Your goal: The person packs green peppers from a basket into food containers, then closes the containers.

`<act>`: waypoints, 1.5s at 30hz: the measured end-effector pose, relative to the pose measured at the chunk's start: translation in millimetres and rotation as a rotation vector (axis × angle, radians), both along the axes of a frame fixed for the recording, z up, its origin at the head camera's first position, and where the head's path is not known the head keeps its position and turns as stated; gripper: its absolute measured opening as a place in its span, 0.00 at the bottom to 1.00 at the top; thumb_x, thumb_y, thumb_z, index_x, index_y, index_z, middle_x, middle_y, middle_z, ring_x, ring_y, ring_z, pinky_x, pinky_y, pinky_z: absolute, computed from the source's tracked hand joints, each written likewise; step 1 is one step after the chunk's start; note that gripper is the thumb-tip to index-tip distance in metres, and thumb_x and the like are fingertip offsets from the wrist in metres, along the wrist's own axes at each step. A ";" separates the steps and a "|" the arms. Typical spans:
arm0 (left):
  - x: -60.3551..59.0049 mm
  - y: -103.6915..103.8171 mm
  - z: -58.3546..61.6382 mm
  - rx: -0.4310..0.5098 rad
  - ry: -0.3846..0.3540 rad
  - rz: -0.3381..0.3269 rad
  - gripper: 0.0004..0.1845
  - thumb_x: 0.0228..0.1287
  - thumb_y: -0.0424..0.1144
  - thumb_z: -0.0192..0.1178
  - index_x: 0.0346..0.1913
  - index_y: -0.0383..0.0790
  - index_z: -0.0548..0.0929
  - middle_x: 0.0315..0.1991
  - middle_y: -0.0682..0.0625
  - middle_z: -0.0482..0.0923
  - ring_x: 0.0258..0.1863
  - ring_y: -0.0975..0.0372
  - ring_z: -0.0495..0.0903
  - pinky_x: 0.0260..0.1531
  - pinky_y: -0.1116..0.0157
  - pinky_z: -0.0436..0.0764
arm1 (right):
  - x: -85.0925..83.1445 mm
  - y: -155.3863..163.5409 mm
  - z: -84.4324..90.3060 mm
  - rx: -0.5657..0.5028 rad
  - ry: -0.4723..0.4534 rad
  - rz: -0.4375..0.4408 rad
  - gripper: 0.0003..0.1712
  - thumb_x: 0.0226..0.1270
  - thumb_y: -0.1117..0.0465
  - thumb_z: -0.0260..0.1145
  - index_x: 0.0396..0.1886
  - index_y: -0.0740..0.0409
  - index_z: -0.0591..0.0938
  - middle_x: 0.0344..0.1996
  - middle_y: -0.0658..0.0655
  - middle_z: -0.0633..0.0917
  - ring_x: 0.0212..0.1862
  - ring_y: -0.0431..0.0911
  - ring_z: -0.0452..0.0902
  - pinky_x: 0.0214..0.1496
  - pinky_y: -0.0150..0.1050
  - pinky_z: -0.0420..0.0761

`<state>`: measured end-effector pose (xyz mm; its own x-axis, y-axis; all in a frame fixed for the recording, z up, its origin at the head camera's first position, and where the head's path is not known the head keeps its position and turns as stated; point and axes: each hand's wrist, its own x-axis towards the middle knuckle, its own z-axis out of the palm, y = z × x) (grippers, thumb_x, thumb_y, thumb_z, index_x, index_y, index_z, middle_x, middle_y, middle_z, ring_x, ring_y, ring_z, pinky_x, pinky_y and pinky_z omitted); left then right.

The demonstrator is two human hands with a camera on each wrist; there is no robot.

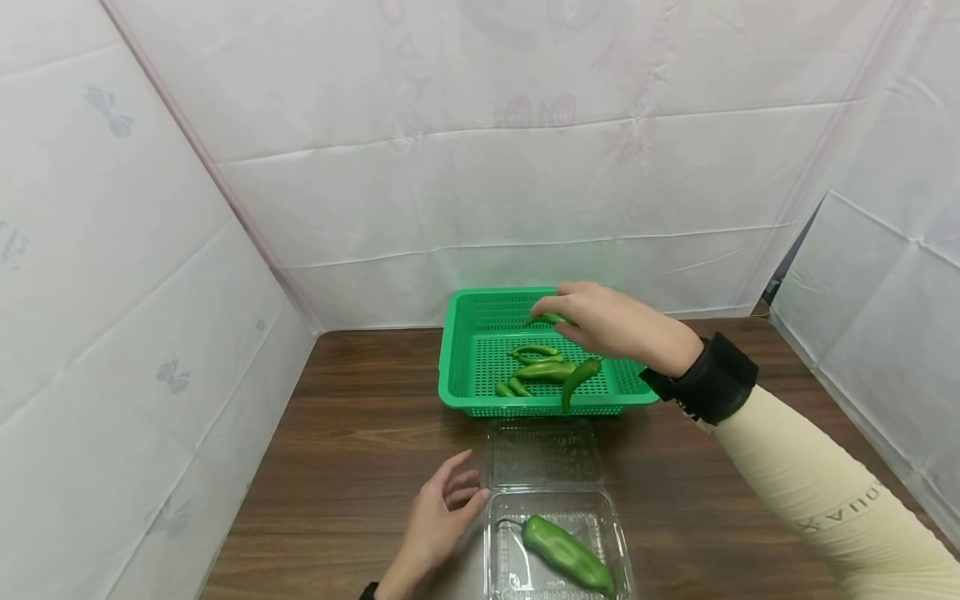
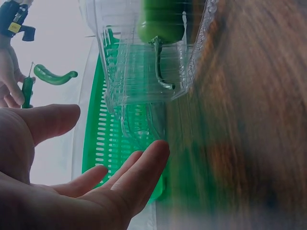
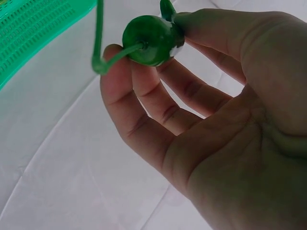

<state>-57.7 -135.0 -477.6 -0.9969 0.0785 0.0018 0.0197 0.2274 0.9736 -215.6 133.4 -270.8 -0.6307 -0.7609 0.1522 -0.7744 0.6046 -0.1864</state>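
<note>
The left hand (image 1: 435, 521) lies open on the bench (image 1: 352, 442), fingers touching the clear box (image 1: 555, 542), which holds one pepper (image 1: 566, 554). Behind the box, over the green basket (image 1: 465, 367), the right hand (image 1: 600, 321) pinches a chili (image 1: 547, 317). Sleeve lettering is only partly readable.

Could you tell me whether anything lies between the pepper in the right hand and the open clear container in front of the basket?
Nothing visible does. The right hand pinches a green pepper over the green basket; the clear container lies open, and the left hand is beside it.
</note>
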 end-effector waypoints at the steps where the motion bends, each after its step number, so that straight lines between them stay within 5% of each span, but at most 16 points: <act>1: 0.8 0.4 0.0 0.002 -0.002 -0.003 0.36 0.65 0.33 0.71 0.72 0.29 0.68 0.58 0.28 0.80 0.50 0.44 0.86 0.49 0.59 0.87 | 1.0 -0.1 0.0 0.002 0.004 -0.001 0.19 0.76 0.68 0.63 0.62 0.49 0.83 0.51 0.54 0.82 0.47 0.48 0.78 0.48 0.43 0.78; 20: 14.7 6.2 -3.9 0.008 -0.023 -0.064 0.35 0.68 0.34 0.68 0.72 0.26 0.67 0.59 0.29 0.80 0.52 0.45 0.85 0.51 0.61 0.86 | 23.7 -6.7 4.0 0.026 0.058 0.036 0.21 0.75 0.68 0.65 0.64 0.50 0.82 0.45 0.52 0.80 0.42 0.46 0.72 0.44 0.40 0.73; 30: 18.3 8.3 -8.2 0.026 -0.042 -0.063 0.35 0.67 0.34 0.68 0.72 0.24 0.66 0.59 0.29 0.79 0.52 0.45 0.85 0.51 0.65 0.85 | 34.7 -8.1 4.8 -0.002 0.093 0.077 0.20 0.74 0.69 0.65 0.62 0.51 0.83 0.44 0.52 0.80 0.42 0.46 0.72 0.43 0.39 0.74; 39: 22.5 8.6 -7.0 0.037 -0.067 -0.084 0.34 0.69 0.32 0.66 0.72 0.24 0.66 0.60 0.29 0.78 0.53 0.44 0.84 0.54 0.58 0.84 | 43.2 -12.6 4.1 -0.033 0.116 0.104 0.21 0.71 0.68 0.67 0.61 0.51 0.84 0.44 0.52 0.82 0.44 0.46 0.76 0.43 0.38 0.79; 45: 26.2 8.0 -10.6 0.064 -0.062 -0.094 0.33 0.69 0.31 0.66 0.72 0.22 0.65 0.60 0.28 0.78 0.53 0.44 0.84 0.53 0.65 0.84 | 51.1 -16.0 2.8 -0.062 0.177 0.164 0.22 0.67 0.69 0.72 0.59 0.51 0.84 0.42 0.52 0.82 0.42 0.46 0.76 0.43 0.37 0.80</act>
